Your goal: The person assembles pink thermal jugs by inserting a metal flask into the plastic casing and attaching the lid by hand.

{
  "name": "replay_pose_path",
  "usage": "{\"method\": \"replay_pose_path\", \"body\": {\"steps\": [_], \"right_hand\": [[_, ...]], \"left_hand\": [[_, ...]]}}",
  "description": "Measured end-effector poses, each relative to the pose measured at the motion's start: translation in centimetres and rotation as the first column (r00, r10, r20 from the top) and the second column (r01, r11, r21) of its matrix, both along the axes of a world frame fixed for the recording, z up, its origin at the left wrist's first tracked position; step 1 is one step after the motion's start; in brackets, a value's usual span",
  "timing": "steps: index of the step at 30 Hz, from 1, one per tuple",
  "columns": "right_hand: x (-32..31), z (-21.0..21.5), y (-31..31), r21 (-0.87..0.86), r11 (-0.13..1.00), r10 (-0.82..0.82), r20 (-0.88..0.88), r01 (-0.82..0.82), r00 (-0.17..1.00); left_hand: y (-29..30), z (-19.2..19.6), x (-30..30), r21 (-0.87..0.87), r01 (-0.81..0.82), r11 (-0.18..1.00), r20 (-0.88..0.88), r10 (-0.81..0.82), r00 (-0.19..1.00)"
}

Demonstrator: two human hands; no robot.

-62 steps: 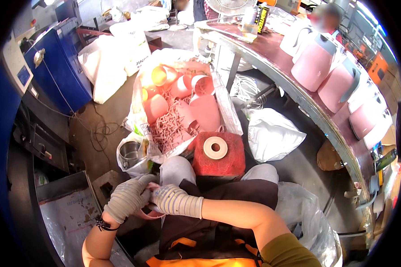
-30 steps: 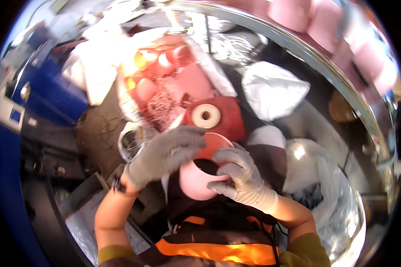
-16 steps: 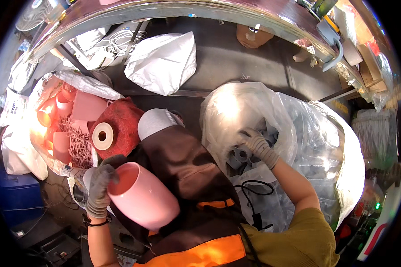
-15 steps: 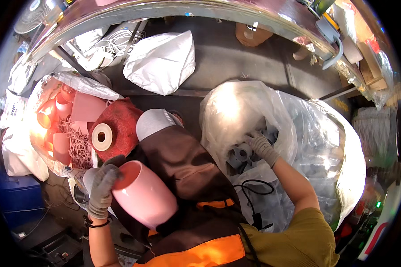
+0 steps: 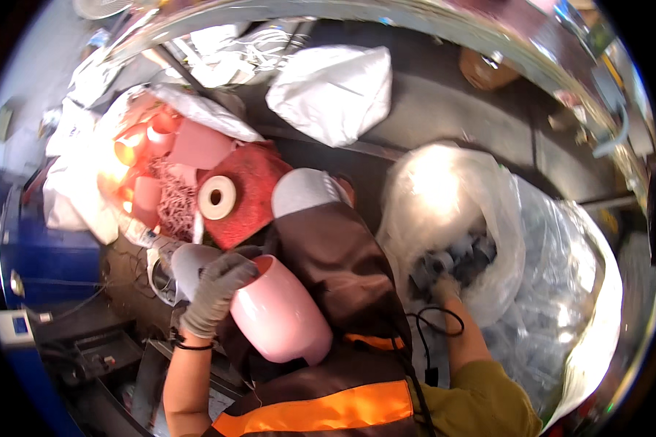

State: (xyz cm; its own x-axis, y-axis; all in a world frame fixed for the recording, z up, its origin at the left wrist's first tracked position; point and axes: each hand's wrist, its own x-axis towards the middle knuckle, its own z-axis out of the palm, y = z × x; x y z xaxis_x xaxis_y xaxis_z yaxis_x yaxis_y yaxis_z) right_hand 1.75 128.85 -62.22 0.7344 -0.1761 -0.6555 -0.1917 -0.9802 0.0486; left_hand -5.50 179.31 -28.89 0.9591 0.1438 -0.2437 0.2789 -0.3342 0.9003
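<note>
My left hand (image 5: 215, 295), in a grey glove, grips the rim of a glossy pink tapered plastic cup-like shell (image 5: 283, 312). The shell lies tilted on my lap, its mouth toward the hand. To the right, my right hand (image 5: 447, 290) reaches into a clear plastic bag (image 5: 401, 207) among grey plastic parts (image 5: 465, 255). Its fingers are hidden by the parts, so what they hold does not show. A black cord (image 5: 455, 320) loops over that forearm.
At left, a white sack (image 5: 237, 125) holds pink shells and pink strips. Beside it a cream ring (image 5: 217, 197) rests on a red bundle (image 5: 259, 186). A white bag (image 5: 335, 91) lies beneath the table edge (image 5: 328, 11). A blue box (image 5: 44, 247) stands far left.
The view has shifted, so the scene sits further right. My right hand has moved nearer to me within the bag, its fingers now out of sight. My left hand keeps its grip on the pink shell.
</note>
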Motion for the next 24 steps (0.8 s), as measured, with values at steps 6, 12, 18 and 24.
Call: {"method": "replay_pose_path", "body": {"steps": [6,12,18,24], "right_hand": [[-0.2,-2.4,-2.8,0.127,0.992,-0.035,0.199,0.01,0.979],[4.6,-0.6,-2.8,0.0,0.88,0.453,0.307,-0.476,0.837],[9.2,11.1,1.5,0.013,0.863,0.458,0.403,-0.505,0.793],[9.0,30.0,13.5,0.973,0.191,-0.4,0.198,-0.13,0.895]], "left_hand": [[0.8,-2.3,-2.5,0.139,-0.024,0.99,0.371,-0.03,0.928],[2.4,-4.4,-1.5,-0.459,0.004,0.888,-0.124,-0.068,0.99],[2.1,-4.4,-1.4,-0.722,-0.04,0.69,-0.019,0.038,0.999],[1.6,-4.2,-2.1,-0.789,-0.193,0.583,-0.198,0.056,0.979]]}}
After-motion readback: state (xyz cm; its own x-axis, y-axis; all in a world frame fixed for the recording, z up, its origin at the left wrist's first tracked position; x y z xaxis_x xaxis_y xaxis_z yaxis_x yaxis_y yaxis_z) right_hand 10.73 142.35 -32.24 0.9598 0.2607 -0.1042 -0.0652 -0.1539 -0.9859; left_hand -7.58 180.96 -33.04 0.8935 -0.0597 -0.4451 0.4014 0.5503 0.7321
